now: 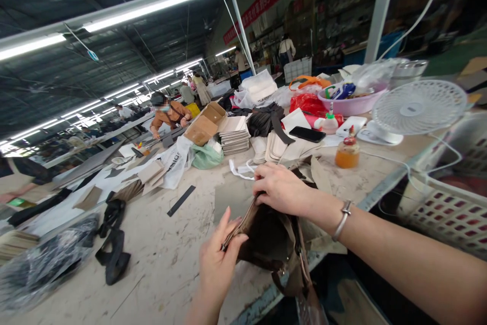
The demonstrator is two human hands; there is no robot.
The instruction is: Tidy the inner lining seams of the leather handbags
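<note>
A dark brown bag [266, 239] lies tilted at the table's near edge, its mouth facing me. My left hand [220, 249] pinches the left end of its rim, thumb inside and fingers outside. Higher up on the same rim, my right hand [279, 188] grips with curled fingers; a silver bracelet is on that wrist. Small metal fittings and a strap hang at the bag's lower right side. Its bottom and outer far side are hidden. Beneath and beyond it lies a flat grey sheet [230, 198].
A black strip [181, 201] lies left of the bag. Farther back are stacked beige pieces [234, 137], a phone [307, 134], a jar of amber liquid [347, 155] and a white fan [418, 107]. A plastic crate [445, 213] stands at right. A masked co-worker [171, 114] works across the table.
</note>
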